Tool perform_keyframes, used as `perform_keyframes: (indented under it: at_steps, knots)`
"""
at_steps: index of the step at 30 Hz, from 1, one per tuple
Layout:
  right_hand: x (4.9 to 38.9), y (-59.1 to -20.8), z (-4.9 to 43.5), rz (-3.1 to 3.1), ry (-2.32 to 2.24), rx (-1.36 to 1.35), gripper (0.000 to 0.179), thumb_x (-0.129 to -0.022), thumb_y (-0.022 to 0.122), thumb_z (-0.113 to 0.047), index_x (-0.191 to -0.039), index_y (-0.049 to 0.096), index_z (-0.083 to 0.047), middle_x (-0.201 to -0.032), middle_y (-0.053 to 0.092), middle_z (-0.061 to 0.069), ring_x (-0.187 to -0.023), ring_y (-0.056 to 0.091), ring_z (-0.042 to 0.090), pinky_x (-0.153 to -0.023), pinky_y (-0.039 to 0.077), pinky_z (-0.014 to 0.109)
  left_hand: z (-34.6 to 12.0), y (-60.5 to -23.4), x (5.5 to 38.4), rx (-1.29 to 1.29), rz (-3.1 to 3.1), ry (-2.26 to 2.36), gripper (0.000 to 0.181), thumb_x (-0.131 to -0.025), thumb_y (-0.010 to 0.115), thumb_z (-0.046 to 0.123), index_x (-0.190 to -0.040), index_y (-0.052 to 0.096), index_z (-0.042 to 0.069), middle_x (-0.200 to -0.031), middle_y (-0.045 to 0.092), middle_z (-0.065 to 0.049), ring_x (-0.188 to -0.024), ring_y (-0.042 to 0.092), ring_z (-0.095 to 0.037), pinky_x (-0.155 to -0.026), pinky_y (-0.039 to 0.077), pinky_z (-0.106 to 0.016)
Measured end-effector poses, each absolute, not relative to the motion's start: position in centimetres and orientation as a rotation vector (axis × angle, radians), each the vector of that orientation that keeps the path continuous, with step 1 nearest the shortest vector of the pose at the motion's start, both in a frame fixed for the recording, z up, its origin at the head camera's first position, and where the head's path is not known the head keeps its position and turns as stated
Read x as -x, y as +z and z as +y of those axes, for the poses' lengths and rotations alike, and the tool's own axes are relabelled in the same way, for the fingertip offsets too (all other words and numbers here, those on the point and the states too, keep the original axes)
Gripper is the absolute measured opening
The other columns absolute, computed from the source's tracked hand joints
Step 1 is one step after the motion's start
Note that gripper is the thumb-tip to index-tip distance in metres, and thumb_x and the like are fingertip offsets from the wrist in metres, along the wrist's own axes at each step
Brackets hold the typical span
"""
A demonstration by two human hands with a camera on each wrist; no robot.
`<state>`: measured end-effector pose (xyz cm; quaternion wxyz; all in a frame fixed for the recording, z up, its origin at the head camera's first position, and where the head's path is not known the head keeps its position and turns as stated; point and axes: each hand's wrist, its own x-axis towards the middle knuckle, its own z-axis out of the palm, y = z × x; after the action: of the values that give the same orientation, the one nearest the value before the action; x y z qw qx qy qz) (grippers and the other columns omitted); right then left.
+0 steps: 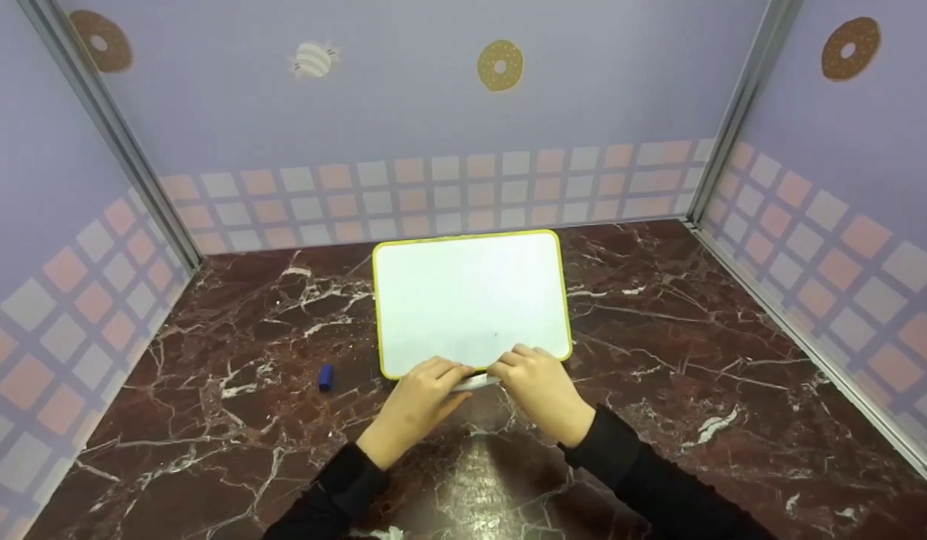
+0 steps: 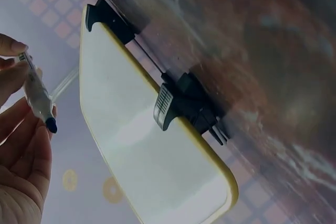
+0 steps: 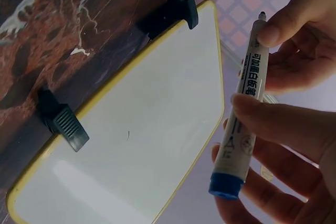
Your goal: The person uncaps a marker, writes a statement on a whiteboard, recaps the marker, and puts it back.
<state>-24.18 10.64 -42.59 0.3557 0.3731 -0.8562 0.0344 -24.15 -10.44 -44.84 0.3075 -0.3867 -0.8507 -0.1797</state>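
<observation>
White marker (image 3: 253, 74) is held crosswise btwn the fingers of both hands, over the counter (image 1: 231, 450). By L hand (image 1: 418, 397) it's pinched near its dark, uncapped tip, thumb & fingers closed on the barrel; by R hand (image 1: 542, 386) it's gripped nearer the blue end (image 3: 226, 185), thumb laid on the printed side. Just beyond the fingers, yellow-framed whiteboard (image 1: 471, 300) is propped up at a tilt, its lower edge held by black clips (image 2: 191, 106). A small dark mark (image 1: 496, 334) is seen on it, a bit fwd of R fingers. Blue cap (image 1: 325, 377) is left lying on the counter, to the L of L fingers, apart from them.
</observation>
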Motion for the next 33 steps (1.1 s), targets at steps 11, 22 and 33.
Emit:
perform_keyframes:
  at_steps: [11, 22, 33]
  knots:
    - [24.1, -42.4, 10.7, -2.218, 0.194, -0.992, 0.023, -0.069, 0.086, -0.007, -0.09, 0.077, -0.012, -0.083, 0.073, -0.001, -0.076, 0.064, 0.015, -0.064, 0.055, 0.026, -10.3, -44.9, 24.0, 1.001, -2.254, -0.529, 0.024, -0.078, 0.082, 0.008, -0.1, 0.074, 0.006, -0.092, 0.075, -0.004, -0.084, 0.068, -0.016, -0.076, 0.06, -0.027]
    - [25.8, -41.9, 12.4, -2.295, 0.834, -0.95, 0.075, -0.07, 0.09, -0.018, -0.137, 0.058, -0.009, -0.121, 0.064, 0.011, -0.109, 0.062, 0.026, -0.091, 0.057, 0.038, -10.7, -45.0, 24.4, 0.933, -2.205, -0.664, 0.024, -0.081, 0.079, 0.009, -0.103, 0.073, 0.006, -0.093, 0.074, -0.007, -0.083, 0.068, -0.018, -0.076, 0.061, -0.029]
    - [26.8, -44.6, 11.5, -2.284, 1.544, -0.994, 0.07, -0.08, 0.082, -0.015, -0.142, 0.052, -0.001, -0.126, 0.059, 0.024, -0.095, 0.062, 0.02, -0.072, 0.062, 0.038, -10.4, -44.7, 24.1, 0.881, -2.163, -0.777, 0.026, -0.079, 0.08, 0.007, -0.104, 0.074, 0.006, -0.092, 0.074, -0.007, -0.082, 0.068, -0.017, -0.074, 0.061, -0.026]
